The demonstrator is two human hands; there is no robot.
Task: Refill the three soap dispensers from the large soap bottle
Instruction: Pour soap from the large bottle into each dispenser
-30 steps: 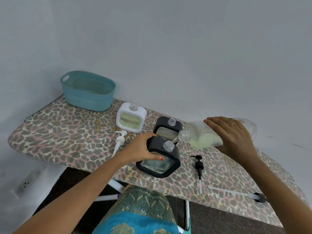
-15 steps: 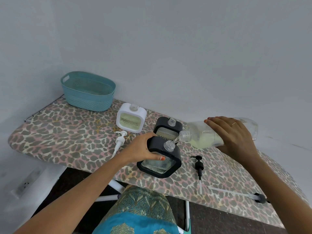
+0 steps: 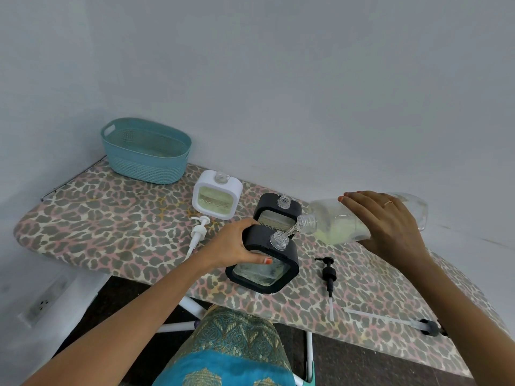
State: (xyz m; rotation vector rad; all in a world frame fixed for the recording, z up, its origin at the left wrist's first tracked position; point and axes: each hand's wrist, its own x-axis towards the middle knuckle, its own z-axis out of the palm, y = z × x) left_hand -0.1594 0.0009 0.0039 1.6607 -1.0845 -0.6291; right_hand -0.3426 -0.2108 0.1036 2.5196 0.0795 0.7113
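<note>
Pouring with my right hand (image 3: 390,227), I am holding the large soap bottle (image 3: 334,221) tipped almost flat above the ironing board (image 3: 111,218), the fingers (image 3: 359,197) curled over its clear body. A thin stream is running from its open neck into the open neck of the near black dispenser (image 3: 289,256). My left hand (image 3: 234,246) is gripping that dispenser's upper left corner, fingers wrapped round the frame and the thumb pressing on its front window, and the dispenser is standing tilted at the board's near edge. A second black dispenser (image 3: 267,203) is standing just behind it, and a white dispenser (image 3: 216,199) is sitting to its left, both uncapped. A white pump (image 3: 199,232) is lying beside my left hand, a black pump (image 3: 328,270) is lying right of the near dispenser, and another pump (image 3: 426,325) is lying near the board's right edge. A teal basket (image 3: 145,160) is sitting at the far left.
</note>
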